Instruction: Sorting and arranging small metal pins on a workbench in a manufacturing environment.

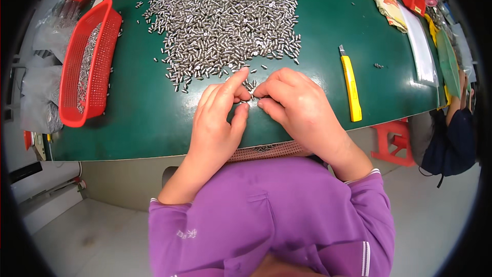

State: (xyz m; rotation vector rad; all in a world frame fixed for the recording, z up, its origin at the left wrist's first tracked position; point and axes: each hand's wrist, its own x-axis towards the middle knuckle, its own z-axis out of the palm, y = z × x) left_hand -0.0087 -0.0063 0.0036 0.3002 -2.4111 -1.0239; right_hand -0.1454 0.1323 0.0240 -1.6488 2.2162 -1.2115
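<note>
Where the green table (148, 118) curves toward its near edge, two bare hands are seen meeting side by side, both coming up from purple sleeves (266, 215) at the bottom of the head view. The left hand (218, 120) is laid on the green surface with its index finger stretched forward and its thumb bent in toward the right hand; its fingers are loosely curled, and the thumb and forefinger are closed on a few small metal pins (249, 90) lying between the two hands. The right hand (297, 105) is curled, its fingertips drawn together against the same little cluster, so that the fingertips of both hands are nearly touching; exactly how many pins are pinched cannot be told. Just beyond the fingertips, a large heap of the same pins (230, 20) is spread across the middle of the table, thinning out to scattered pieces at its near edge. To the left, well apart from the hands, a red plastic basket (69, 97) with more pins inside is set. To the right, a yellow utility knife (351, 84) is laid lengthwise near the right hand. A red stool (392, 141) is seen below the table edge on the right.
</note>
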